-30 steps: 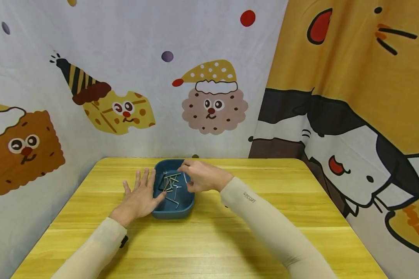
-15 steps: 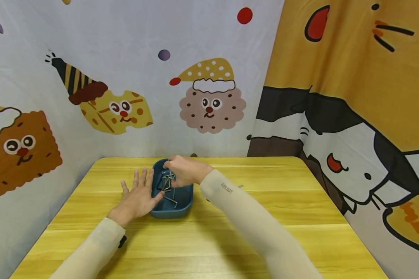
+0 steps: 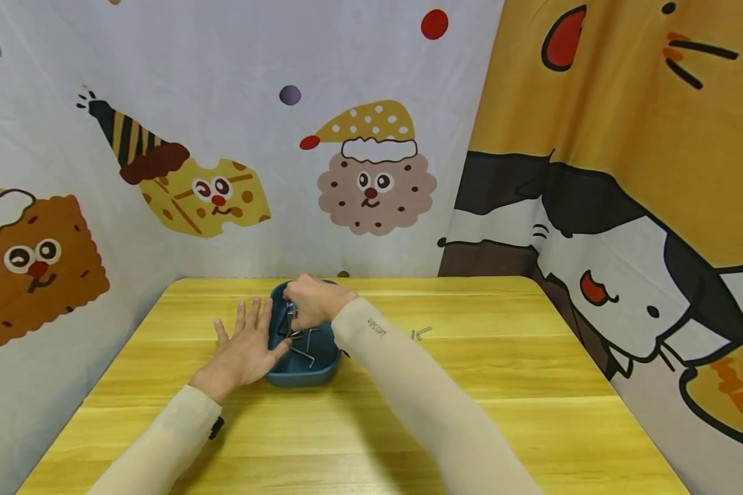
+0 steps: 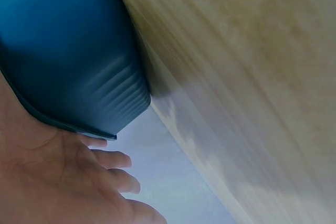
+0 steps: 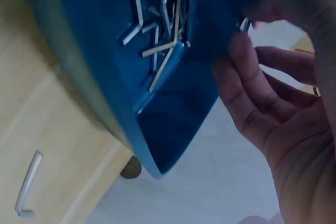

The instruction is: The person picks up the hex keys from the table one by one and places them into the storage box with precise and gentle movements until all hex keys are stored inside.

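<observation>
A blue tray [image 3: 303, 378] stands on the table with several L-shaped hex keys [image 3: 303, 356] lying in it. My left hand [image 3: 241, 357] is spread, fingers straight, with its palm against the tray's left rim; the left wrist view shows the palm by the blue wall. Over the far part of the tray, my right hand [image 3: 314, 302] reaches in with curled fingers. In the right wrist view, a small metal end of a hex key [image 5: 243, 24] shows between its thumb and fingertip; the rest of that key is hidden.
On the table [image 3: 470, 385], right of the tray, lies a loose hex key [image 3: 422, 333], also visible in the right wrist view. Behind the table hangs a printed curtain [image 3: 235, 82], close to the far edge.
My right hand has moved left from the tray's right side to over the pile of keys. Its sleeve has uncovered the loose key on the table. The left hand has stayed put.
</observation>
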Tool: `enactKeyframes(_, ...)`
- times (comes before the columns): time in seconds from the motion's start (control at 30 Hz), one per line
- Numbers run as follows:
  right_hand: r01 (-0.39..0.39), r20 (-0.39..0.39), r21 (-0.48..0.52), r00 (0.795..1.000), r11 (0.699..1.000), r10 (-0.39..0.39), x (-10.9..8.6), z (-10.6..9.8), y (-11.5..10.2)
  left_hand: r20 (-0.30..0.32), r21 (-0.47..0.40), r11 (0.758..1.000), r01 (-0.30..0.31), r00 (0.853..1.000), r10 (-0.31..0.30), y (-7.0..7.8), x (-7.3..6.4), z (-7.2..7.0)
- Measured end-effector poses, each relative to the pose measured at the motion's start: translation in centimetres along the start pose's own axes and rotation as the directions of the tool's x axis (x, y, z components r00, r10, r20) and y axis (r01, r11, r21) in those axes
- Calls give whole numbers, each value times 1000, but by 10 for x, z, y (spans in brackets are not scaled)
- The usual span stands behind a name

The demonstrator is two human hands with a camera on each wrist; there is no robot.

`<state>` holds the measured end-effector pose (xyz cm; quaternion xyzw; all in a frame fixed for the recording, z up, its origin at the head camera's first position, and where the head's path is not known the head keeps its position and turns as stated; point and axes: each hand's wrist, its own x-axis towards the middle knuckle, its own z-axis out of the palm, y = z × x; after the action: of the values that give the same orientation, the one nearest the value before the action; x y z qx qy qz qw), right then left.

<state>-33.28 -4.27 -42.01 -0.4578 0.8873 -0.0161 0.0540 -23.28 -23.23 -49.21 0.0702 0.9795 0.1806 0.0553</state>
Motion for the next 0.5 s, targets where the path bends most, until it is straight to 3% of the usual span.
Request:
enactKeyframes(0.27, -42, 24, 32, 999, 999, 42, -4, -2, -9, -2, 9, 1000, 0, 1000, 0, 1, 0, -1)
enactKeyframes(0.5, -57, -32, 11, 998, 998, 58, -15, -5, -18, 4, -1, 1000, 5, 1000, -5, 1, -1, -2)
